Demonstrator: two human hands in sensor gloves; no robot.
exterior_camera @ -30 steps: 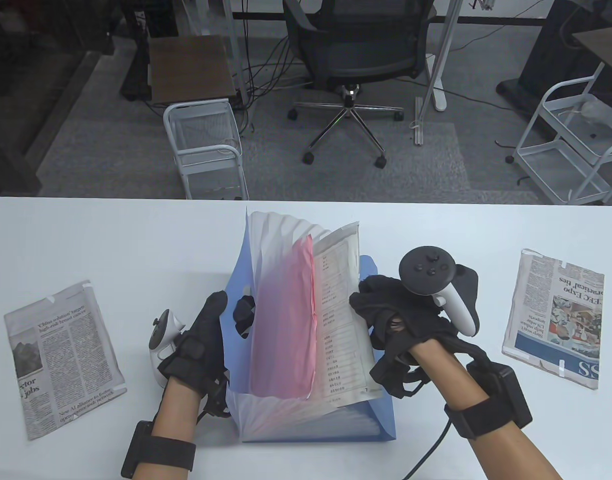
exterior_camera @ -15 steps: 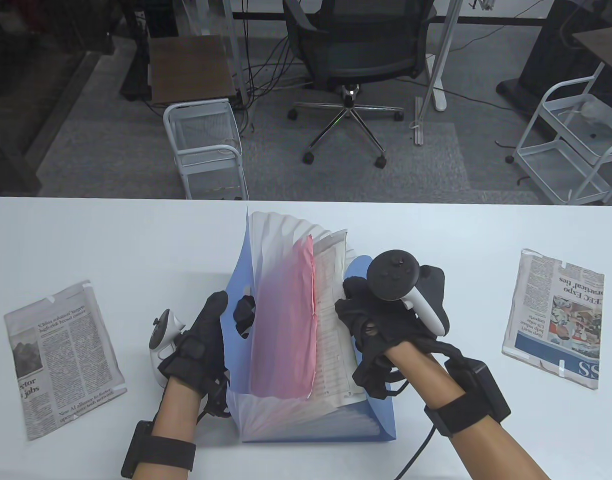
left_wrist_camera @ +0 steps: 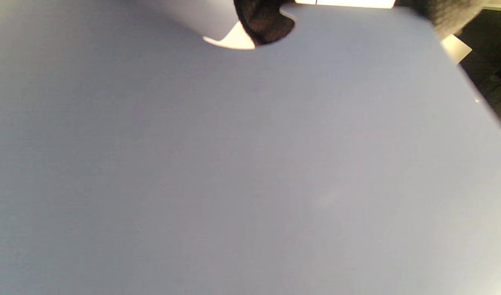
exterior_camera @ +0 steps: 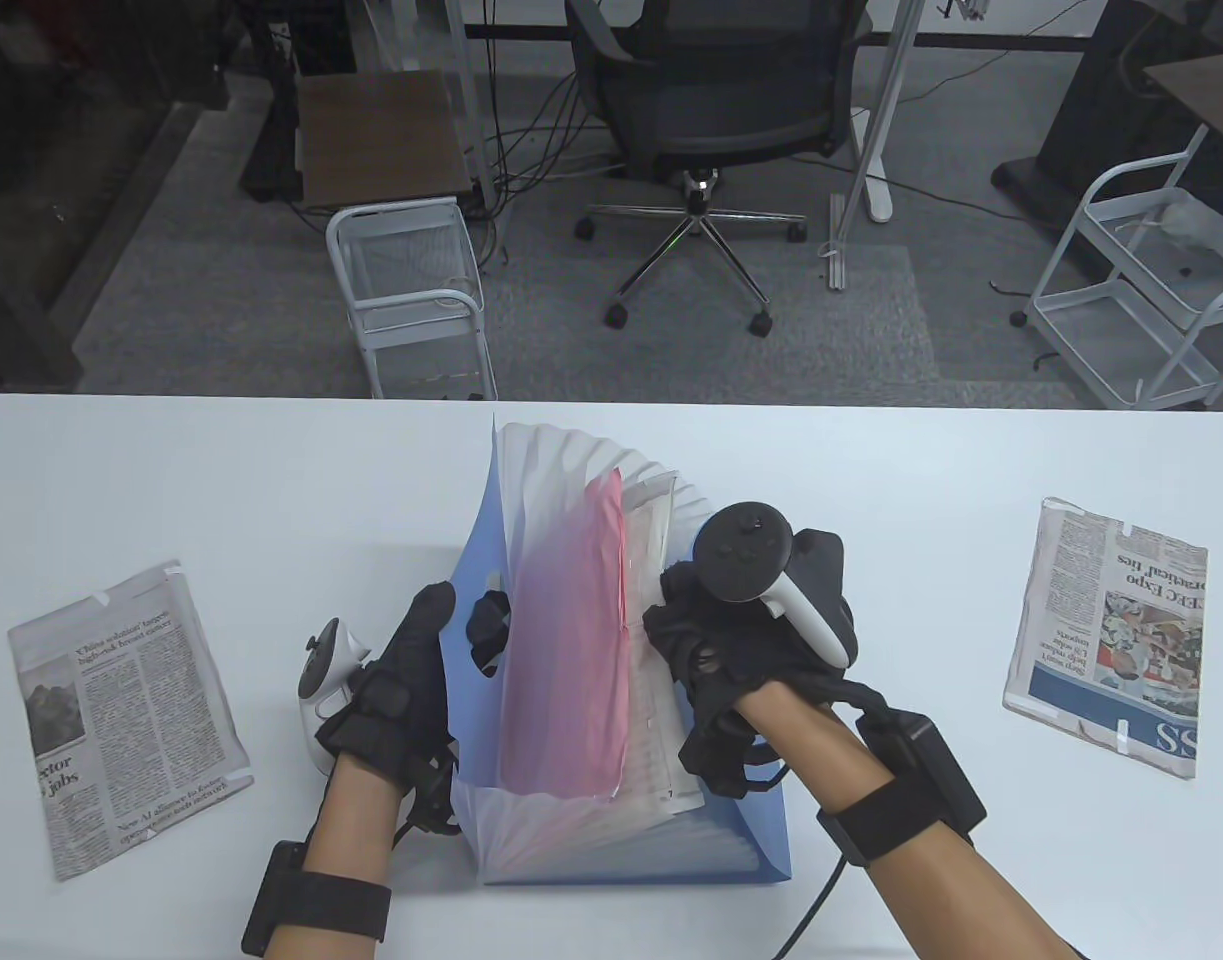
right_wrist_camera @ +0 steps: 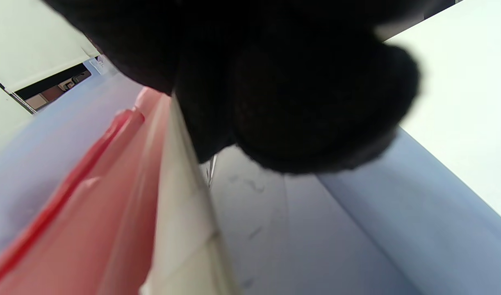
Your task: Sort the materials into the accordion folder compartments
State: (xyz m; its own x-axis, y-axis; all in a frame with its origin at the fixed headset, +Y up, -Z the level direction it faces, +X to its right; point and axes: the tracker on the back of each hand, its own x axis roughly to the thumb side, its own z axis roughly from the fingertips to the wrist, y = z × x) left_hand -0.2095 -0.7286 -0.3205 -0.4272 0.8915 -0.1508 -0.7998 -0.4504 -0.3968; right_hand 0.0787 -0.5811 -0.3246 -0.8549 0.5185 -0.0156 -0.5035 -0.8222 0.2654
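Observation:
A blue accordion folder (exterior_camera: pixel 761 840) stands fanned open in the middle of the white table. A pink sheet (exterior_camera: pixel 566 640) sits upright in one of its pockets. Just to its right, a white printed sheet (exterior_camera: pixel 656 745) stands almost upright in the pleats. My right hand (exterior_camera: pixel 671 630) pinches that sheet's upper edge; in the right wrist view the gloved fingers (right_wrist_camera: pixel 275 82) close over the sheet's edge (right_wrist_camera: pixel 181 213) beside the pink sheet (right_wrist_camera: pixel 90 213). My left hand (exterior_camera: pixel 456 620) grips the folder's left cover (left_wrist_camera: pixel 250 164), a fingertip (left_wrist_camera: pixel 267 22) poking through its handle cutout.
One folded newspaper (exterior_camera: pixel 126 715) lies flat at the left of the table, another newspaper (exterior_camera: pixel 1111 640) at the right. Beyond the table's far edge (exterior_camera: pixel 611 400) stand an office chair (exterior_camera: pixel 721 110) and wire carts (exterior_camera: pixel 411 290).
My right hand has moved left with the printed sheet, swinging it from leaning rightward to nearly upright against the pink sheet. The left hand and folder have stayed put.

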